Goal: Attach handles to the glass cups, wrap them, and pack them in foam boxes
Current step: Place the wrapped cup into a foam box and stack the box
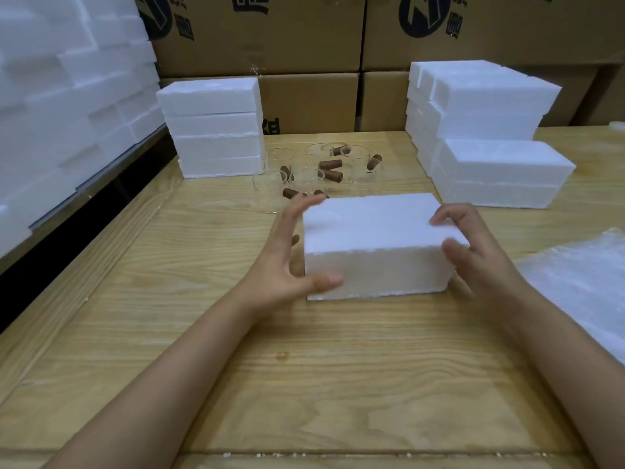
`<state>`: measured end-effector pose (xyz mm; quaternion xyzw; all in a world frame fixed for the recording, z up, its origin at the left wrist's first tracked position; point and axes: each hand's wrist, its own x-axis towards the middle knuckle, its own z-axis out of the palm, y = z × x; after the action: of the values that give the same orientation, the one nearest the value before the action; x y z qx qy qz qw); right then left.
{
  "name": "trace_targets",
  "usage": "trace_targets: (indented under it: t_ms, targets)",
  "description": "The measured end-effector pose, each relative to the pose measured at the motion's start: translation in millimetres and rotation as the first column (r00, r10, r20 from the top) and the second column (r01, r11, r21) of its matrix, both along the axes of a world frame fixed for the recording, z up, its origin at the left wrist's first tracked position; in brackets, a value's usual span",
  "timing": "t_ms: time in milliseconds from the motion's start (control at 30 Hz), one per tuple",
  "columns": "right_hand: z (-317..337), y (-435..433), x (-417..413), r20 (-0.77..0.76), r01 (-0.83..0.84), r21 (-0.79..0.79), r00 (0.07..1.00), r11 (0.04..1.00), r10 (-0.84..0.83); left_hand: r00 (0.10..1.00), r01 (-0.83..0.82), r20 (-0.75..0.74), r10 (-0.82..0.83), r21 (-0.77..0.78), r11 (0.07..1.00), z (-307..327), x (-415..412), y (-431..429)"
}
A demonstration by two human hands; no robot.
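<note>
Packing station in warehouse or stockroom. Signs:
- printed cardboard cartons [304,35] stacked as wall behind far edge of counter [304,384]
- foam boxes [213,130] piled in stacks toward far-left and far-right corners
- more white foam blocks [61,96] banked high along left side
- batch of identical glass cups [304,170] and loose brown handles [330,164] clustered at far middle
- white wrap sheets [581,286] at right edge
- plain wood-grain top, foam crumbs [270,455] along near edge
</note>
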<state>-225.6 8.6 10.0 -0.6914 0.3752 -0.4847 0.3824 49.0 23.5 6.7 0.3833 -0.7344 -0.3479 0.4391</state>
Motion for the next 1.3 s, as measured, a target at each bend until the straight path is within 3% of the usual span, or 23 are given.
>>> trace_targets:
  t_ms: [100, 267, 400, 600, 800, 1067, 1300]
  targets:
    - [-5.1, 0.3, -11.5, -0.181, -0.040, 0.021, 0.982, 0.999, 0.043, 0.988, 0.020, 0.152, -0.023, 0.021, 1.000, -7.7, 1.0, -4.3]
    - [-10.9, -4.2, -15.6, -0.288, -0.078, 0.076, 0.953, 0.994, 0.097, 0.987, 0.050, 0.153, -0.056, 0.044, 0.998, -9.4, 8.3, -11.7]
    - [-11.4, -7.3, -15.9, -0.251, -0.125, 0.060, 0.958, 0.990, 0.136, 0.999, 0.024, 0.036, -0.028, 0.107, 0.994, -9.3, 9.3, -10.5]
    - [1.4, -5.2, -14.1, 0.014, -0.270, 0.165, 0.962, 0.948, 0.272, 0.997, -0.014, -0.073, 0.024, 0.142, 0.990, 7.4, 14.8, -7.5]
    - [12.7, -5.8, -9.6, 0.055, -0.246, 0.145, 0.969, 0.958, 0.241, 0.995, 0.032, -0.102, -0.015, 0.171, 0.985, 26.6, 19.3, -7.1]
    - [17.5, -4.6, 3.5, 0.111, -0.184, 0.187, 0.980, 0.965, 0.165, 0.958, 0.151, -0.283, -0.032, 0.408, 0.900, 19.5, 22.5, -10.9]
    - [25.5, 2.6, 6.5, 0.027, -0.113, 0.165, 0.994, 0.980, 0.110, 0.946, 0.186, -0.320, -0.052, 0.405, 0.895, 17.8, 23.2, -7.7]
